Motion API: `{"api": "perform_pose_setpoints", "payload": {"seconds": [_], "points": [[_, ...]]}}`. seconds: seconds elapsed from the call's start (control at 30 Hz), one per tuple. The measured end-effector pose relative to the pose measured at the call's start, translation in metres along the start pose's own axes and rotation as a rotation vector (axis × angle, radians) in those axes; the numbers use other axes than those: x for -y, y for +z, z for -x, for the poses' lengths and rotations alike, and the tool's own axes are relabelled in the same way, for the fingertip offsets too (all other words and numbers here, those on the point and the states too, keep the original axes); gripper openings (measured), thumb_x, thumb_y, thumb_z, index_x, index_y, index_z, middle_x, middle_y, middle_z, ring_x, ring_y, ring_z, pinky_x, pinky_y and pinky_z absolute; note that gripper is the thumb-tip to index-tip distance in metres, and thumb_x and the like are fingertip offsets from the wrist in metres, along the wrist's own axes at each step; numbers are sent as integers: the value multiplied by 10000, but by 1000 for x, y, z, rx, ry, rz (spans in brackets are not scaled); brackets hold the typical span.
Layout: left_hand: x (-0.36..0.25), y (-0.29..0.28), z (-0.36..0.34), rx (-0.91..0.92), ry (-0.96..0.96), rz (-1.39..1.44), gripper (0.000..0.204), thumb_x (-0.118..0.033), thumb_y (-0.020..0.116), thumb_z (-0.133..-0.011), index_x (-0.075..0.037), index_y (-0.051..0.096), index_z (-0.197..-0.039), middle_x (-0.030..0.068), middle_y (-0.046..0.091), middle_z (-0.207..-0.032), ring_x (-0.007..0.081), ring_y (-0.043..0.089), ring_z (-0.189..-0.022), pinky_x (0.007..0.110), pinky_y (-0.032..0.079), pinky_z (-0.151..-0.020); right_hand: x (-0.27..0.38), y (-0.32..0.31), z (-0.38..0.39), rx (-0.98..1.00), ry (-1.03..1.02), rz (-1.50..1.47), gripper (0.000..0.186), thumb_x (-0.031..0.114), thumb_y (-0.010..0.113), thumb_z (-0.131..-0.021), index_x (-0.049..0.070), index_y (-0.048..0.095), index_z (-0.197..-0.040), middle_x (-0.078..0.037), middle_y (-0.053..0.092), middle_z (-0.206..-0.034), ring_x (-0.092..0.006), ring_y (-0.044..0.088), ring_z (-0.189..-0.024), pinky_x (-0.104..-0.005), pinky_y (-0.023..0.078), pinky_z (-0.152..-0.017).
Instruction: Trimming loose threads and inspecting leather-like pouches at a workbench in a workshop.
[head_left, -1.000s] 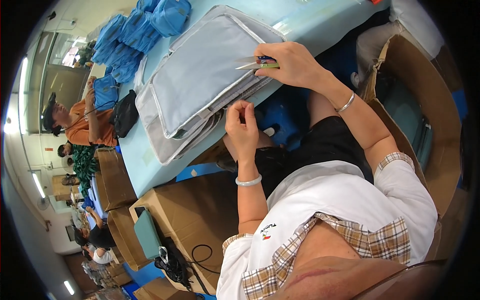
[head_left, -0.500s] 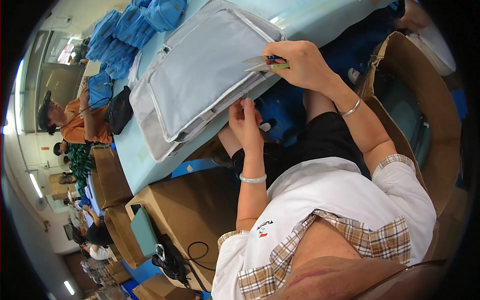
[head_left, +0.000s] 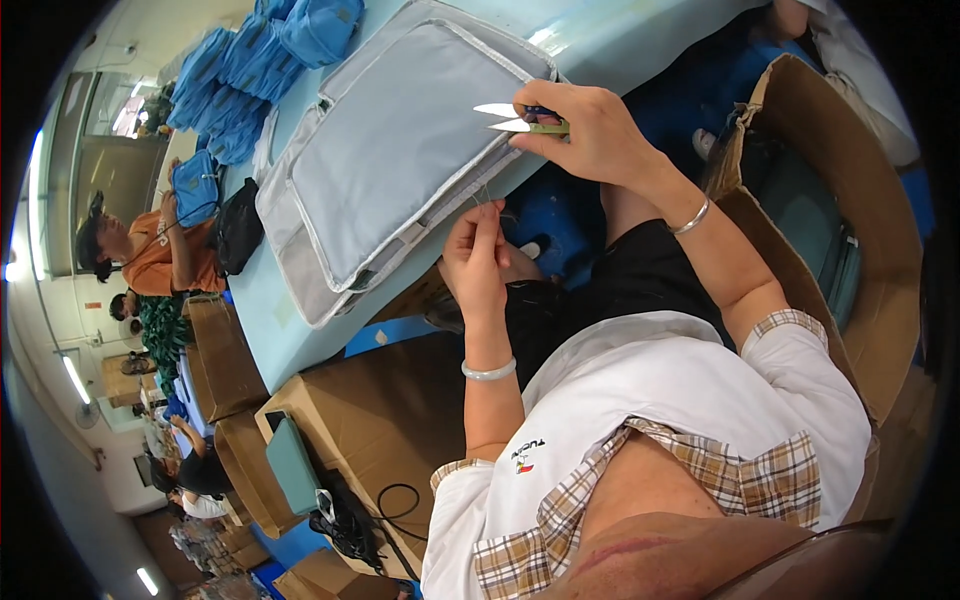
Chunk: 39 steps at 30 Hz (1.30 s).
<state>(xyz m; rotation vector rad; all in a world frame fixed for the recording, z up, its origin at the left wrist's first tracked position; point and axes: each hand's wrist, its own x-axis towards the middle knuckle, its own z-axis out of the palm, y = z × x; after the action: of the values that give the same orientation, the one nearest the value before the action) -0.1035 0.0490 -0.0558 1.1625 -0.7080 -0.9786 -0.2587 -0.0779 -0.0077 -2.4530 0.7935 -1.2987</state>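
A grey fabric bag with pale piping (head_left: 400,140) lies on the light blue covered table (head_left: 300,350). My right hand (head_left: 590,135) is closed on a pair of thread snips (head_left: 505,125), with blue and green on the handles, their two blades parted over the bag's lower right edge. Below that edge my left hand (head_left: 475,255) pinches a thin loose thread (head_left: 485,195) that runs up to the bag's seam. The thread's upper end is too fine to follow clearly.
Blue pouches (head_left: 230,90) are piled at the far left end; a co-worker in orange (head_left: 155,255) holds one beside a black bag (head_left: 235,225). An open carton (head_left: 880,260) holding teal items stands at my right; another (head_left: 350,420) at lower left bears a teal case. More people are behind.
My left hand has shifted slightly with the thread in its fingers. My right hand moved right, then slightly back left with the snips, whose blades show farther apart now.
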Motion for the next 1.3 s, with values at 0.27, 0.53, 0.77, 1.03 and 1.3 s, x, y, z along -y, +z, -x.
{"api": "perform_pose_setpoints", "payload": {"seconds": [0.27,0.53,0.77,1.03,1.3], "points": [[-1,-8,1,88,-1,79,166,-145,575,-905,10,634,-897,49,613,-810,41,388,-479,165,312,-426,7,-2,33,64,41,-313,317,261,717,-772,44,621,-982,-103,625,-755,-194,595,-621,-269,466,-558],[-11,-11,14,51,-28,-53,211,-168,576,-905,27,656,-892,-18,477,-583,43,382,-427,173,290,-386,13,19,42,155,12,-147,314,192,725,-738,12,624,-974,-145,652,-823,-266,649,-689,-308,509,-602],[-10,-18,13,87,-53,18,212,-178,576,-904,17,660,-901,-18,479,-582,48,391,-423,174,292,-383,25,41,43,116,13,-147,230,188,684,-743,59,616,-920,-127,632,-760,-283,625,-665,-347,488,-569],[-10,-18,12,126,-71,35,217,-189,566,-910,9,656,-910,-20,469,-586,49,377,-425,170,260,-392,27,54,44,61,0,-161,192,156,650,-763,47,617,-917,-125,633,-752,-285,626,-659,-342,495,-557],[-3,-19,10,137,-106,-37,212,-190,565,-909,2,655,-916,-23,473,-594,46,379,-444,168,266,-405,25,47,46,66,20,-177,168,166,654,-769,40,622,-874,-125,628,-737,-287,619,-653,-342,486,-559]]}}
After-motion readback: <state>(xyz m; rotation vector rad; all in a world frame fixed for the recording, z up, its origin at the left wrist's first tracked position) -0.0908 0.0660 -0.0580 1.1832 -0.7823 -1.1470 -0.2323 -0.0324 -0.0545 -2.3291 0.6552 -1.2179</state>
